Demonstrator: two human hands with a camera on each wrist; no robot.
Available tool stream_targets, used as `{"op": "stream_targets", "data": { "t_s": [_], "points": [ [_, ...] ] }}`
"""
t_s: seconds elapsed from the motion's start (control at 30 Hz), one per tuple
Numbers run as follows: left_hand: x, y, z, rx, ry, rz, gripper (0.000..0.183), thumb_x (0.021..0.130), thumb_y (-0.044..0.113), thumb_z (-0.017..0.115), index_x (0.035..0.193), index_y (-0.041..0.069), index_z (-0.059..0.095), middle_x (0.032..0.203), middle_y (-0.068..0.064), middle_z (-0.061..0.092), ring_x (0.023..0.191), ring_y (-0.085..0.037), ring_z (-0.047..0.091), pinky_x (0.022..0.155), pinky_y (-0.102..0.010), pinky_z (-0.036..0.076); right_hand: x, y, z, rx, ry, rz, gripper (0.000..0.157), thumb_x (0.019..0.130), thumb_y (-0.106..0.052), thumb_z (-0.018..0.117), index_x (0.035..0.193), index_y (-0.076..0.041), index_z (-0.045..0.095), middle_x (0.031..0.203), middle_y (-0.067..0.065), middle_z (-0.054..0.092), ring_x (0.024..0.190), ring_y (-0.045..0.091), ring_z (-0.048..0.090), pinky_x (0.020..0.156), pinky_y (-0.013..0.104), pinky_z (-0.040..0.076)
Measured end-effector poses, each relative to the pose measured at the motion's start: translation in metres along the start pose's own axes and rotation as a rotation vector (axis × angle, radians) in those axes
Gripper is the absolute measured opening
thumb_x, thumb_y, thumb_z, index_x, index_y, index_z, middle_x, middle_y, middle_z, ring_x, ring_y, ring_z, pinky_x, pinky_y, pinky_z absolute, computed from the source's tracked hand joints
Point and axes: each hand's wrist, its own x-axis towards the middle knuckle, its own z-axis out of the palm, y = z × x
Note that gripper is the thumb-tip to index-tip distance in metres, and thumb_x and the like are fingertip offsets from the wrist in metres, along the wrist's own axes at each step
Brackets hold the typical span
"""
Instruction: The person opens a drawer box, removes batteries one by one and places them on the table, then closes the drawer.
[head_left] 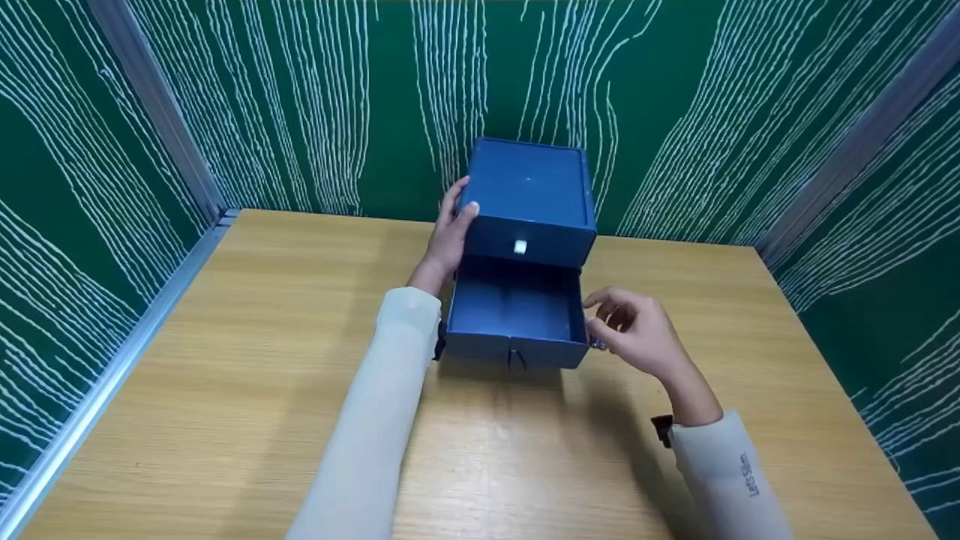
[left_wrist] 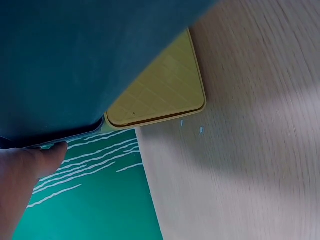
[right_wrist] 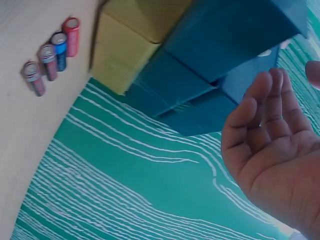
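Observation:
A blue drawer unit [head_left: 529,184] has a closed upper drawer with a white knob [head_left: 520,247]. Its lower drawer [head_left: 517,346] is pulled out, with a dark loop on the front and nothing visible inside. My left hand [head_left: 448,238] rests against the unit's left side, thumb near the top front edge. My right hand [head_left: 630,330] is beside the open drawer's right front corner, fingers bent and thumb apart. In the right wrist view its palm [right_wrist: 280,165] holds nothing; whether the fingertips touch the drawer, I cannot tell.
Beneath the blue unit is a yellow container [right_wrist: 117,55], seen also as a yellow patterned surface [left_wrist: 165,85] in the left wrist view. Several batteries [right_wrist: 60,50] are on the wooden table [head_left: 300,337] nearby. Green walls [head_left: 390,97] with white lines enclose the table's back and sides.

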Motion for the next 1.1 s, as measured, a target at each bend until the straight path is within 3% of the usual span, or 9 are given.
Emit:
{"op": "stream_targets", "data": {
  "t_s": [0.27,0.67,0.93,1.1],
  "points": [
    [0.0,0.001,0.0,0.023,0.008,0.002,0.052,0.09,0.03,0.04,0.138,0.024,0.022,0.144,-0.002,0.018,0.127,-0.02,0.026,0.103,-0.043,0.021,-0.011,-0.026,0.0,0.005,-0.009,-0.05,0.012,0.08,-0.024,0.061,0.09,-0.02,0.063,0.068,-0.006,0.056,0.057,0.013,0.048,0.05,0.025,0.041],
    [0.012,-0.021,-0.004,0.03,0.023,-0.008,0.05,0.088,0.038,0.042,0.135,0.035,0.025,0.142,0.004,0.021,0.125,-0.016,0.028,0.102,-0.043,0.022,-0.026,-0.046,0.02,-0.037,-0.092,-0.122,0.011,0.08,-0.029,0.06,0.088,-0.021,0.064,0.067,-0.013,0.057,0.055,0.007,0.049,0.048,0.023,0.042],
    [-0.002,0.002,-0.001,0.06,-0.011,0.019,0.048,0.091,0.028,0.039,0.136,0.025,0.024,0.144,0.0,0.017,0.128,-0.017,0.023,0.104,-0.042,0.018,-0.033,-0.046,0.036,-0.105,-0.14,-0.117,0.004,0.079,-0.028,0.06,0.083,-0.029,0.062,0.069,-0.018,0.058,0.057,0.002,0.051,0.051,0.021,0.043],
    [-0.002,0.006,-0.002,0.062,-0.019,0.019,0.042,0.092,0.027,0.037,0.134,0.021,0.029,0.143,0.0,0.019,0.127,-0.018,0.025,0.103,-0.041,0.02,-0.035,-0.046,0.041,-0.151,-0.151,-0.136,0.003,0.08,-0.032,0.058,0.082,-0.033,0.061,0.072,-0.021,0.058,0.06,-0.001,0.051,0.052,0.019,0.043]
  ]
}}
